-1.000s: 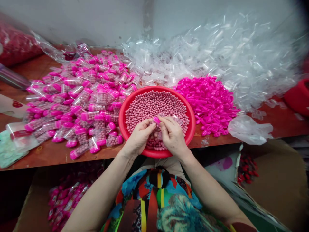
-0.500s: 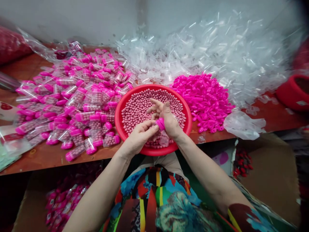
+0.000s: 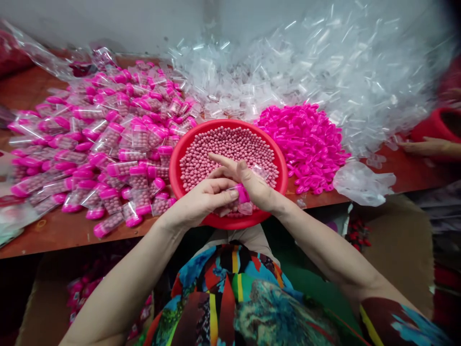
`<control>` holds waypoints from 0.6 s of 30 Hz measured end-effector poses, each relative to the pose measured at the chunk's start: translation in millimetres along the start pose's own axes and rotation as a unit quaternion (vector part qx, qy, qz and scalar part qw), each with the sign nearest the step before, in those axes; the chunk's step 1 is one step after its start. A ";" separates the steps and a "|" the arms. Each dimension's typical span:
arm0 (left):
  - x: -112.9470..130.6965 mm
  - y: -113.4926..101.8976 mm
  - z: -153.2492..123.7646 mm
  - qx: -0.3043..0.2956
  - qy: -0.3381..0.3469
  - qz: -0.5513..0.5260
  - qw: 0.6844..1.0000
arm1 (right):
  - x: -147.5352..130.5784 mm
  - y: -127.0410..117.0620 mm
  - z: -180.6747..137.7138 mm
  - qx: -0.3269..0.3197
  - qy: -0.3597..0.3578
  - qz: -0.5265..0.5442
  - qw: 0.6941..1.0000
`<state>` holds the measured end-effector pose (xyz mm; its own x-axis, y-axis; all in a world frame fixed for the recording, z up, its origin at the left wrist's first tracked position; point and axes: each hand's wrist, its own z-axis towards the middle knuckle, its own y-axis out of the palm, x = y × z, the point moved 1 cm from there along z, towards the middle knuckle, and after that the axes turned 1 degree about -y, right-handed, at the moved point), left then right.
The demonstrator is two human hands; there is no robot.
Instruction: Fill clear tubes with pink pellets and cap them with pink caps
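Observation:
Above the near side of a red bowl (image 3: 174, 170) of pink beads (image 3: 201, 163), my two hands meet. My left hand (image 3: 205, 199) is closed with thumb and fingertips on a small clear container with a bright pink cap (image 3: 243, 193); its body is mostly hidden by the fingers. My right hand (image 3: 254, 185) has its fingers stretched out to the left, and the base of its palm lies against the cap. A clear plastic piece (image 3: 245, 208) shows just below the cap. Another clear piece (image 3: 260, 172) is visible behind my right hand.
Filled pink-capped containers (image 3: 108, 144) are heaped left of the bowl. Loose pink caps (image 3: 306, 144) are piled at its right. Empty clear containers (image 3: 306, 62) spread along the wall. A clear plastic bag (image 3: 363, 182) lies at the table edge. Another person's hand (image 3: 428, 146) touches a red tub (image 3: 435, 126).
My left hand has turned and moved further under my right palm, and the pink cap sits slightly lower. At the far right another person's hand has come into view. The view has shifted slightly.

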<state>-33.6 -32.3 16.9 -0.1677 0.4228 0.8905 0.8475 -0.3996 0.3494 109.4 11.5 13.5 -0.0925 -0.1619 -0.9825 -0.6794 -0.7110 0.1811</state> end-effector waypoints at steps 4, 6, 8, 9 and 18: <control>-0.9 4.4 -2.3 0.048 0.055 0.080 0.994 | 11.1 -1.0 3.2 0.003 -0.035 0.016 0.999; 0.1 8.5 -3.5 0.077 0.101 0.151 0.980 | 11.4 -2.9 1.7 0.016 -0.069 -0.040 0.997; 1.6 12.2 -3.9 0.102 0.139 0.221 0.960 | 7.0 -3.8 -1.2 0.029 -0.106 -0.123 0.986; 2.1 13.8 -3.5 0.112 0.152 0.244 0.951 | 3.8 -3.7 -2.3 0.034 -0.119 -0.164 0.979; 11.0 -5.6 12.5 0.209 0.157 0.141 0.955 | -5.4 -24.5 26.9 0.187 -0.116 -0.227 0.949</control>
<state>-33.9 -15.3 21.1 0.0099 0.0559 0.9984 0.9972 -0.0750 -0.0057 106.9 48.3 13.1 0.1434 0.2889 -0.9466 -0.8940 -0.3725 -0.2491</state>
